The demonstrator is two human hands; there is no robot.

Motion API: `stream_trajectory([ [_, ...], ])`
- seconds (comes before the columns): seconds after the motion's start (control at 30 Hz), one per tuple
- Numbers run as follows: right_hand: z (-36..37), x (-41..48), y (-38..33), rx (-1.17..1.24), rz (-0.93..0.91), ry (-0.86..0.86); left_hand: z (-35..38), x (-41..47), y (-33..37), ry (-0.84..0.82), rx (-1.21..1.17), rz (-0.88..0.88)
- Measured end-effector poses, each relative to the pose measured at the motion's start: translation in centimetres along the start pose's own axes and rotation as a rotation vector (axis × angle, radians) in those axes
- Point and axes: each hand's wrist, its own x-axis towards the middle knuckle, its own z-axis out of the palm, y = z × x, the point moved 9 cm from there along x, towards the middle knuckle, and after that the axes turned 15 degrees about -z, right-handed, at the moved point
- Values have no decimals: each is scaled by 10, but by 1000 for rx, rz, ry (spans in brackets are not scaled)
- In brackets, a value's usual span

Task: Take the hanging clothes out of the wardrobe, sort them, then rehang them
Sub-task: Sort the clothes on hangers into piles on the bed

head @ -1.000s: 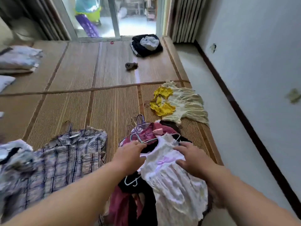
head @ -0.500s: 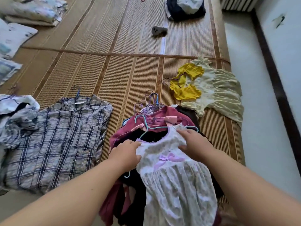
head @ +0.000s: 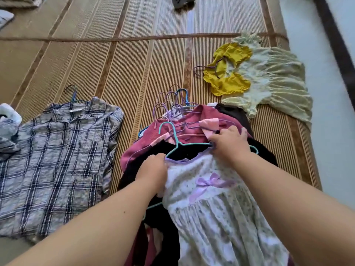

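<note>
A white floral dress [head: 215, 208] with a purple bow lies on top of a heap of clothes on the woven mat. My left hand [head: 153, 172] grips its left shoulder. My right hand [head: 229, 143] holds its right shoulder, at the arm of a teal hanger [head: 172, 140] that sticks out of the neckline. Under the dress lie a black garment [head: 172, 151] and a maroon top [head: 194, 117] with pink trim. Several purple and blue hanger hooks [head: 172, 104] poke out at the heap's far end.
A plaid shirt [head: 55, 158] on a hanger lies flat to the left, with crumpled pale clothes [head: 7, 129] beside it. A yellow and pale green dress [head: 263, 77] lies at the far right near the mat edge. A small grey object [head: 180, 0] sits farther off.
The view has tipped down and closer to the heap. My right hand has slid up to the dress's right shoulder at the teal hanger, and my left hand has closed on the left shoulder.
</note>
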Motion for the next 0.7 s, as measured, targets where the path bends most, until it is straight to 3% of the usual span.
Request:
stream_trajectory([
  [0.2, -39, -48, 5, 151, 29, 89, -52, -47, 17, 12, -273, 183],
  [0.37, -121, -130, 19, 562, -22, 203, -126, -113, 59, 60, -250, 377],
  [0.7, -267, -322, 83, 623, 144, 686, -217, -282, 217, 180, -183, 766],
])
